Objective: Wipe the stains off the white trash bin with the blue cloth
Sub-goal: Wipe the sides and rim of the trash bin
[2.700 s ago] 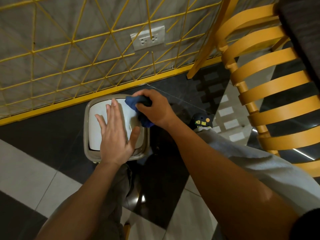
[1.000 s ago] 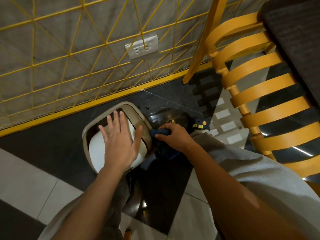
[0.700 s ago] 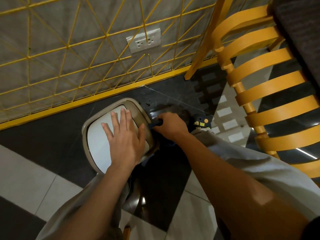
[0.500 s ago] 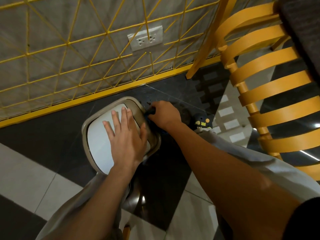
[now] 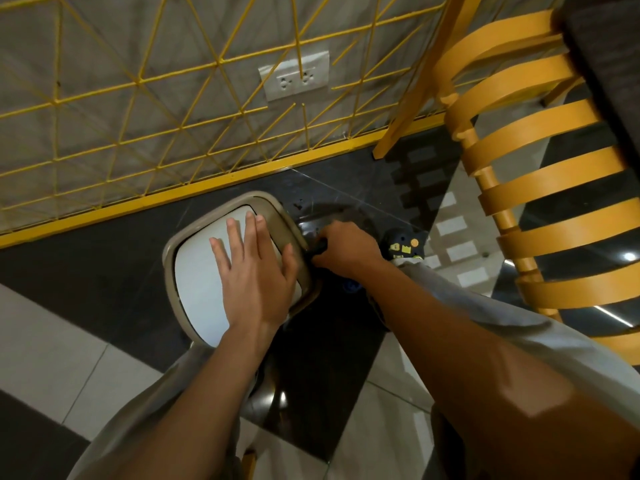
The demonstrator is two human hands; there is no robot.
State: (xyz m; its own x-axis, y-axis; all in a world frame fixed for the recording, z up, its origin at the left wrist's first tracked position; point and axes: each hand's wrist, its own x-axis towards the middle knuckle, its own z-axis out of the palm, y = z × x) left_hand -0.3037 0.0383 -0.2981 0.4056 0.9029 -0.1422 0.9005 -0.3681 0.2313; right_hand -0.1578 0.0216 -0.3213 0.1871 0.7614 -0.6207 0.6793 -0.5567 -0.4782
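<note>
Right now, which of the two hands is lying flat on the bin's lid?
The left hand, fingers straight on the white lid; the right hand instead grips the cloth beside the bin's rim.

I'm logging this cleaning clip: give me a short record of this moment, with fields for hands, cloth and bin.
trash bin: on dark floor by the yellow grid
left hand: flat on the bin's white lid, fingers straight
right hand: grips the blue cloth at the bin's right rim
cloth visibility: mostly hidden in the hand; a dark bit shows
nearby: yellow chair at right
</note>
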